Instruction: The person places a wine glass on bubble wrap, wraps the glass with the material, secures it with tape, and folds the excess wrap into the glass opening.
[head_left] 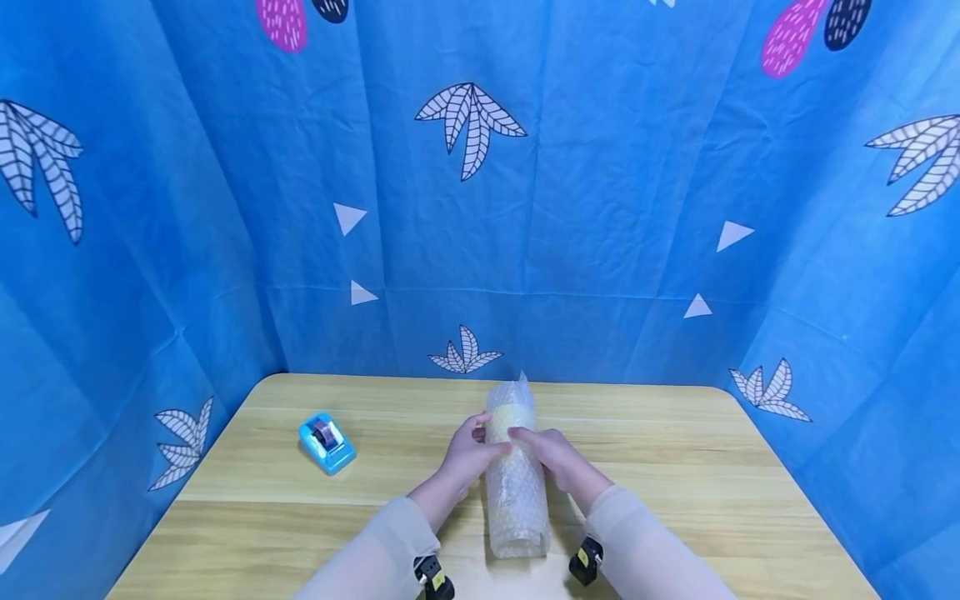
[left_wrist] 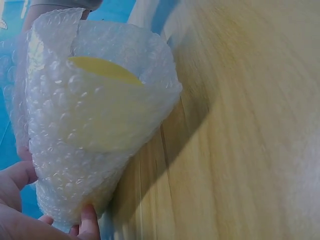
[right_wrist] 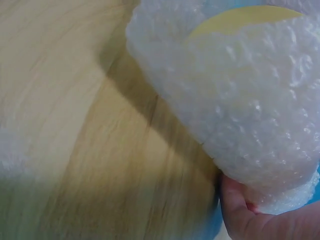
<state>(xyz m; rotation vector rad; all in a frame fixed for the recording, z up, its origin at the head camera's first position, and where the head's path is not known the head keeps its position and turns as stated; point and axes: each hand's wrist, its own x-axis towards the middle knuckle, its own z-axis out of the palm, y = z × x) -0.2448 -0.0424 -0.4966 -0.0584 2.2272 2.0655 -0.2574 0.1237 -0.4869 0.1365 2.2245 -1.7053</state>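
A roll of clear bubble wrap (head_left: 517, 508) lies lengthwise on the table, pointing away from me. Inside its near end a yellow round-edged thing (left_wrist: 107, 69) shows; the rest of it is hidden by the wrap. My left hand (head_left: 467, 454) grips the roll from the left, thumb on top and fingers down its side. From the right, my right hand (head_left: 561, 461) holds it at about the same height, its thumb also on top. In the right wrist view, the fingers (right_wrist: 234, 202) reach under the side of the bubble wrap.
A light blue tape dispenser (head_left: 327, 443) stands on the wooden table (head_left: 675, 483), left of the hands. A blue patterned curtain (head_left: 600, 208) closes off the back and both sides, right behind the table's far edge.
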